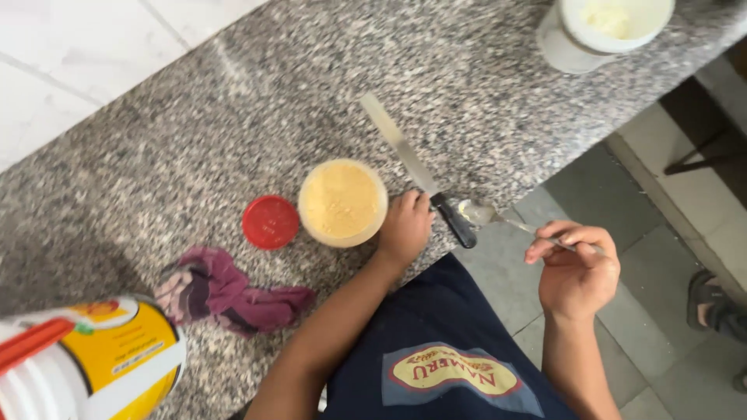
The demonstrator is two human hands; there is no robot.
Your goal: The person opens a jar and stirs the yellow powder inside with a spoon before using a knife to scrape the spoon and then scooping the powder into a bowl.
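Observation:
An open round jar point(342, 202) filled with yellow powder stands on the speckled granite counter point(257, 101). My left hand point(405, 228) rests on the counter against the jar's right side, fingers curled near its wall. My right hand point(574, 268) pinches the handle of a metal spoon point(481, 213), whose bowl hovers by the counter's edge. A long knife point(416, 167) with a black handle lies on the counter between my two hands. The jar's red lid point(270, 222) lies flat just left of the jar.
A crumpled purple cloth point(226, 292) lies near the counter's front. A large white and yellow bucket point(93, 358) with a red handle stands at the lower left. A white tub point(603, 27) with pale contents sits at the far right. Someone's foot point(712, 307) shows on the tiled floor.

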